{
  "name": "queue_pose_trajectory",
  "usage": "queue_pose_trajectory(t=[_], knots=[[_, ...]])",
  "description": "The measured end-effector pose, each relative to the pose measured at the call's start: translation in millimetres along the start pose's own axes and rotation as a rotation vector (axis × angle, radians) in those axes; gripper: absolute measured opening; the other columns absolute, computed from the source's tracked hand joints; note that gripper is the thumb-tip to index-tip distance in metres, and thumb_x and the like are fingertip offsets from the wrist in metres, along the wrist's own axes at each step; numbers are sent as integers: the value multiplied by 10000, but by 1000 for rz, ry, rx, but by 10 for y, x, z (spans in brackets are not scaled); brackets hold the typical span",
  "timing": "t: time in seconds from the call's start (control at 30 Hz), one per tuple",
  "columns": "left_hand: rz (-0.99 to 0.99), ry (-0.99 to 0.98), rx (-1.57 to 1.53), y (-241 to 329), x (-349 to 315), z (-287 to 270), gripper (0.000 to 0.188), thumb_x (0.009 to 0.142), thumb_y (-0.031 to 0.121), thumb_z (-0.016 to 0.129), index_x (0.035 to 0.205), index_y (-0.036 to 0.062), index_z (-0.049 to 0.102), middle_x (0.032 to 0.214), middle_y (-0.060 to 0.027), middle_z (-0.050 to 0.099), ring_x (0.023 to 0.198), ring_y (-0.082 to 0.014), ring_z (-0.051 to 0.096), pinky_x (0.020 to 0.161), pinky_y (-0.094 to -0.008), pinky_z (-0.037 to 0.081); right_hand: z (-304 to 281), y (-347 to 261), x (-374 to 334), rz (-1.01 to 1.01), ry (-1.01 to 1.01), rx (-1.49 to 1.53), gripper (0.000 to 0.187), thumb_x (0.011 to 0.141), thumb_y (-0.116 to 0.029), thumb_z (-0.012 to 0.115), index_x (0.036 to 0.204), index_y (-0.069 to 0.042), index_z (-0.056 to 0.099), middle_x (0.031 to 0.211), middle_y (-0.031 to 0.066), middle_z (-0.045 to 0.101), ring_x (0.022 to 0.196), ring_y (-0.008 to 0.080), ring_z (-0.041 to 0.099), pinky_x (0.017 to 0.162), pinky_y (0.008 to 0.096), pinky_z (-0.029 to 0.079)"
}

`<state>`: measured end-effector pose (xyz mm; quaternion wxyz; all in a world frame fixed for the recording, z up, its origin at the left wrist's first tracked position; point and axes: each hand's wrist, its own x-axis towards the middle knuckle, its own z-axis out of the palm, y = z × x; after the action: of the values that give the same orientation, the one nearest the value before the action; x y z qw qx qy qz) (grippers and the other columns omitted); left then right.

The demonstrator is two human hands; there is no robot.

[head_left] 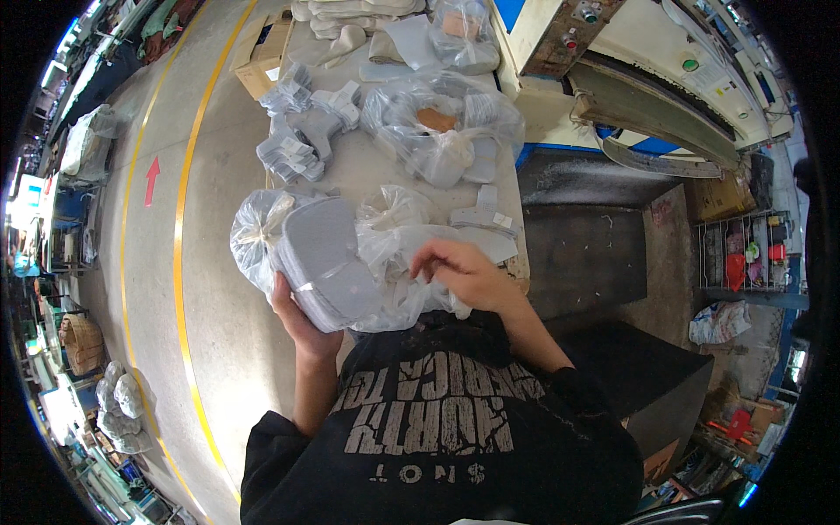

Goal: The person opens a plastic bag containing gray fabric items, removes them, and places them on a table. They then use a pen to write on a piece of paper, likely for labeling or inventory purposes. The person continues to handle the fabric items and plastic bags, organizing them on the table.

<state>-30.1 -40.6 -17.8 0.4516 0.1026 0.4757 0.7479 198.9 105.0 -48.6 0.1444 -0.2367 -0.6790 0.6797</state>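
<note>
My left hand (304, 320) grips a stack of flat grey felt-like pieces (319, 254) with rounded ends, tied round by a narrow clear band. The stack is tilted up at the table's near left edge, against a knotted clear plastic bag (259, 229). My right hand (468, 273) hovers over a crumpled clear plastic bag (394, 241) just right of the stack. Its fingers are loosely bent and apart, and I see nothing held in them. A small bundle of grey cut pieces (484, 214) with a white label lies beyond this hand.
Bundles of grey pieces (306, 131) and a large filled clear bag (442, 122) cover the table (350, 171) farther off. A cardboard box (262, 57) stands at its far left. To the right is a machine (647, 96) with buttons; yellow lines (179, 254) mark the floor at left.
</note>
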Motion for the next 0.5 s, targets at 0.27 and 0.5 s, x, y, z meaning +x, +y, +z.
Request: queue_pose_trajectory(t=[0.27, 0.5], knots=[[-96, -51, -51, -61, -82, 36, 691, 1064, 605, 356, 1526, 101, 460, 1385, -157, 596, 1230, -303, 629, 1007, -451, 540, 456, 905, 258, 377, 218, -954, 606, 933, -437, 713, 1328, 9, 601, 1435, 283, 559, 1357, 450, 532, 974, 552, 559], [-88, -43, -13, -79, -129, 122, 686, 1072, 578, 357, 1529, 74, 442, 1390, -157, 581, 1252, -293, 613, 1040, -453, 522, 562, 1173, 333, 441, 129, -1095, 710, 864, -362, 768, 1484, -97, 548, 1597, 314, 346, 1434, 555, 392, 1040, 641, 501]])
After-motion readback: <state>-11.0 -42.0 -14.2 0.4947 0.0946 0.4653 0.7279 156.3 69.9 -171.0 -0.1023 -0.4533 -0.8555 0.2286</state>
